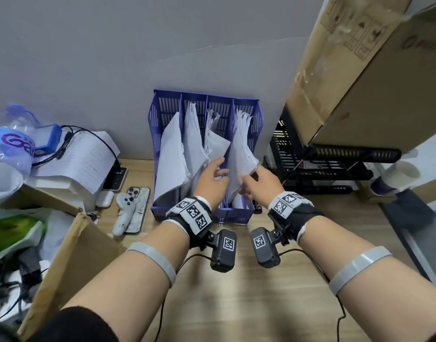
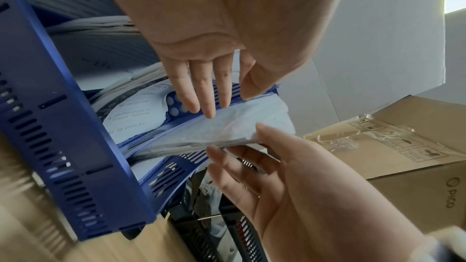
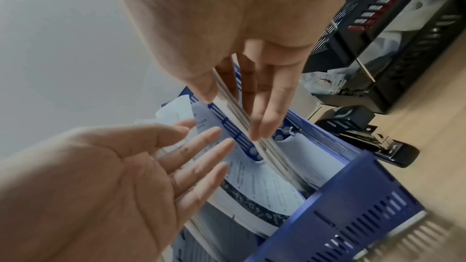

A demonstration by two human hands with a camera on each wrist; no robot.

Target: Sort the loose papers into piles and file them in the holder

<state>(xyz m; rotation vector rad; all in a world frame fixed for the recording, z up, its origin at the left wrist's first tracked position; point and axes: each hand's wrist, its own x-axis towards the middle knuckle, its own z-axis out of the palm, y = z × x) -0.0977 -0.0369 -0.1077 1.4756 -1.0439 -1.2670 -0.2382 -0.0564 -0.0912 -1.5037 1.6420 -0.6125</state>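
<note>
From the head view, a blue four-slot file holder point(image 1: 204, 213) stood on the wooden table point(image 1: 236, 304) against the grey wall, with a stack of white papers leaning in each slot. The left hand point(image 1: 210, 180) reached over the third slot, fingers straight and spread, holding nothing. The right hand point(image 1: 260, 182) was at the rightmost stack of papers point(image 1: 241, 154), thumb in front and fingers behind its lower part. A black tray rack point(image 1: 323, 166) stood just right of the holder under a cardboard box point(image 1: 375, 77); a phone point(image 1: 138, 208) and a white controller point(image 1: 124, 213) lay to the left.

In the left wrist view, the left hand point(image 2: 239, 27) showed straight fingers point(image 2: 210, 99) over a divider of the holder point(image 2: 63, 127), while the right hand point(image 2: 315, 186) pinched the stack's edge point(image 2: 227, 128) between thumb and fingers.

In the right wrist view, the right hand point(image 3: 239, 17) had its thumb on one face of the paper stack point(image 3: 234, 105) and its fingers on the other, inside the end slot of the holder point(image 3: 365, 206). The left hand point(image 3: 105, 176) was flat and spread beside the neighbouring sheets. A black stapler point(image 3: 373, 138) lay on the table beside the holder.
</note>
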